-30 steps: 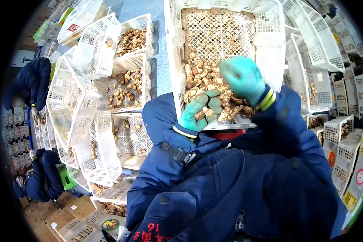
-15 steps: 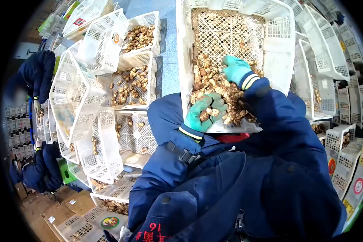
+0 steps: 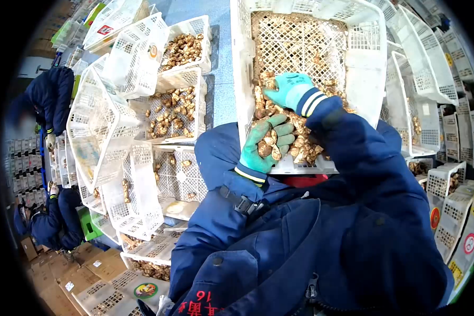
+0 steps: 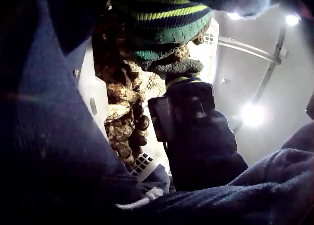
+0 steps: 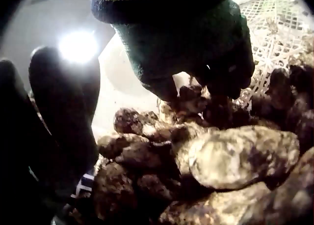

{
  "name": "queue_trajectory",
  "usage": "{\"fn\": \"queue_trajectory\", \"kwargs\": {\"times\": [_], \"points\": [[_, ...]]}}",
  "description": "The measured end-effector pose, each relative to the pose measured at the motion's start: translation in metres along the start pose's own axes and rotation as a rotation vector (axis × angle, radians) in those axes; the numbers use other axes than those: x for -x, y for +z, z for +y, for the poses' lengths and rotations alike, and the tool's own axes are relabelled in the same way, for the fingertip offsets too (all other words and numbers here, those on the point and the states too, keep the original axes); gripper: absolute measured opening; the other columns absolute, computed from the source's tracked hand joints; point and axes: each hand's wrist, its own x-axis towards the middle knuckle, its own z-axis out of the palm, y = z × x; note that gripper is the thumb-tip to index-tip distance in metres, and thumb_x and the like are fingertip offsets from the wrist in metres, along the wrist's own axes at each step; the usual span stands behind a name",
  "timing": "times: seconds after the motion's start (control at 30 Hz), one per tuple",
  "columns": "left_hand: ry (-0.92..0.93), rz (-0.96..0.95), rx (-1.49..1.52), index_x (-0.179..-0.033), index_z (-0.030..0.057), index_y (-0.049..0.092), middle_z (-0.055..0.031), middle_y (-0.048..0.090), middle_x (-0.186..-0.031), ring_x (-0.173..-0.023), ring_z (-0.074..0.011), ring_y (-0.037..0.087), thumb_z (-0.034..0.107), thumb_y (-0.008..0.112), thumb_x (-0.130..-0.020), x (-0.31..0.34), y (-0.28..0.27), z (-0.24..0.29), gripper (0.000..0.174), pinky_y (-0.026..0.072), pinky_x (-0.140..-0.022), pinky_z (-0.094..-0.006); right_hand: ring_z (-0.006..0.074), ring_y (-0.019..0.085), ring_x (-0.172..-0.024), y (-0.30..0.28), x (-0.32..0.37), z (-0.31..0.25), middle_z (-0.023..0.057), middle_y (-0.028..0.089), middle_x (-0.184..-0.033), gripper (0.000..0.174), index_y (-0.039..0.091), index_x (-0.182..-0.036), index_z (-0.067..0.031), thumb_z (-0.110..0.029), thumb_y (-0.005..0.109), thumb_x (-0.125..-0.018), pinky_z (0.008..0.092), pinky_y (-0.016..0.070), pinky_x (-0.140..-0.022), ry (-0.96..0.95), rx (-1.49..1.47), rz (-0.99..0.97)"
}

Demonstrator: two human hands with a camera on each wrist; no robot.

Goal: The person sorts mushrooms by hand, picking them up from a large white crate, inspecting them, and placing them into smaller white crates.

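A white plastic crate (image 3: 368,73) rests at the person's lap, holding a heap of knobbly brown-and-cream mushrooms (image 3: 304,150). The left hand (image 3: 253,148), in a green glove, is palm up at the crate's near left corner. Its fingers curl round several small mushrooms (image 3: 268,143). Farther in, the gloved right hand (image 3: 292,90) reaches down to the heap's far left part. In the right wrist view its thumb and fingers pinch at a dark mushroom (image 5: 190,95), largely hidden by the glove. A long pale mushroom (image 5: 240,156) lies nearer that camera.
More white crates stand to the left, among them one with mushrooms (image 3: 181,50) and a tilted crate (image 3: 97,126). Others are stacked along the right (image 3: 421,58). Two people in dark blue work at the far left, near cardboard boxes (image 3: 108,263).
The right hand has come down from above the heap and moved left to its far part. The left hand keeps holding its mushrooms. The head view has shifted slightly.
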Motion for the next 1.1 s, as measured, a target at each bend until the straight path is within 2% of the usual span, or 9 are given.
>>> {"fn": "queue_trajectory", "kwargs": {"times": [0.27,0.33,0.47,0.5,0.6,0.67,0.8,0.93,1.1], "points": [[0.011,-0.171,0.277,-0.141,-0.0039,0.041,-0.0233,0.064,-0.117,-0.087,-0.0309,0.07,0.035,0.052,-0.097,-0.007,-0.016,-0.003,0.06,0.0593,-0.068,-0.0351,0.0338,0.063,-0.106,0.03,-0.015,0.062,0.013,0.066,-0.119,0.056,0.065,-0.118,-0.0101,-0.056,0.045,-0.094,0.0432,0.0475,-0.097,0.169,-0.466,-0.037],[0.022,-0.118,0.216,-0.144,-0.0026,0.038,-0.0268,0.057,-0.129,-0.098,-0.0363,0.067,0.038,0.051,-0.097,-0.004,-0.02,0.0,0.064,0.0592,-0.074,-0.0367,0.0341,0.063,-0.102,0.058,-0.01,0.097,0.0123,0.066,-0.114,0.039,0.066,-0.118,-0.0111,-0.04,0.047,-0.099,0.0411,0.0511,-0.09,-0.333,-0.039,0.27],[0.039,-0.02,0.214,-0.145,0.008,0.041,-0.0218,0.059,-0.127,-0.109,-0.0371,0.062,0.047,0.049,-0.097,-0.003,-0.002,0.001,0.062,0.0564,-0.086,-0.0448,0.0182,0.065,-0.081,0.045,0.049,0.065,0.0087,0.069,-0.091,0.021,0.068,-0.112,-0.0104,-0.02,0.061,-0.094,0.028,0.0515,-0.07,-0.124,-1.366,0.297],[0.048,0.002,0.222,-0.145,0.0099,0.041,-0.0217,0.058,-0.129,-0.112,-0.0378,0.061,0.048,0.047,-0.098,-0.002,0.004,0.002,0.062,0.055,-0.09,-0.0474,0.0211,0.064,-0.077,0.013,0.082,0.041,0.011,0.067,-0.088,0.021,0.069,-0.104,-0.0075,-0.023,0.065,-0.091,0.0314,0.0508,-0.069,-0.074,-1.001,0.335],[0.096,-0.091,0.259,-0.146,0.0123,0.041,-0.0213,0.057,-0.129,-0.116,-0.0365,0.058,0.051,0.045,-0.098,0.002,-0.002,-0.001,0.062,0.0506,-0.096,-0.0507,0.0287,0.062,-0.071,0.008,0.12,0.013,0.0105,0.062,-0.076,0.019,0.068,-0.085,-0.0078,-0.026,0.07,-0.084,0.0388,0.0491,-0.065,-0.542,-0.342,0.713],[0.125,-0.108,0.376,-0.145,0.0107,0.042,-0.0208,0.059,-0.127,-0.115,-0.0342,0.059,0.051,0.045,-0.098,-0.001,0.007,0.0,0.062,0.0503,-0.097,-0.0501,0.0285,0.062,-0.071,-0.006,0.139,-0.001,0.0084,0.063,-0.077,0.017,0.067,-0.081,-0.0097,-0.026,0.072,-0.081,0.0404,0.0478,-0.062,-0.589,-0.383,0.613],[0.17,0.004,0.253,-0.142,0.0055,0.045,-0.0211,0.061,-0.124,-0.105,-0.032,0.065,0.049,0.045,-0.098,0.024,0.021,0.023,0.062,0.0582,-0.084,-0.0439,0.0278,0.062,-0.074,-0.014,0.135,0.028,0.0079,0.065,-0.085,0.016,0.067,-0.093,-0.0043,-0.007,0.068,-0.078,0.0378,0.0497,-0.064,-0.719,-0.048,0.935],[0.427,-0.057,0.234,-0.137,0.0042,0.05,-0.023,0.062,-0.123,-0.102,-0.0338,0.066,0.044,0.05,-0.098,0.052,0.014,0.072,0.056,0.0586,-0.083,-0.0465,0.0282,0.061,-0.075,-0.003,0.143,0.056,0.0094,0.063,-0.087,0.024,0.064,-0.099,-0.0019,-0.003,0.065,-0.075,0.0382,0.0497,-0.064,-0.669,-0.014,0.782],[0.56,0.292,0.239,-0.126,0.0001,0.058,-0.0199,0.063,-0.121,-0.107,-0.0366,0.063,0.036,0.062,-0.093,0.083,-0.016,0.126,0.048,0.0556,-0.091,-0.0478,0.0296,0.06,-0.074,0.041,0.146,0.073,0.0102,0.062,-0.082,0.018,0.065,-0.099,-0.0025,-0.005,0.066,-0.082,0.0392,0.0498,-0.065,-0.531,-0.277,0.616]]}}
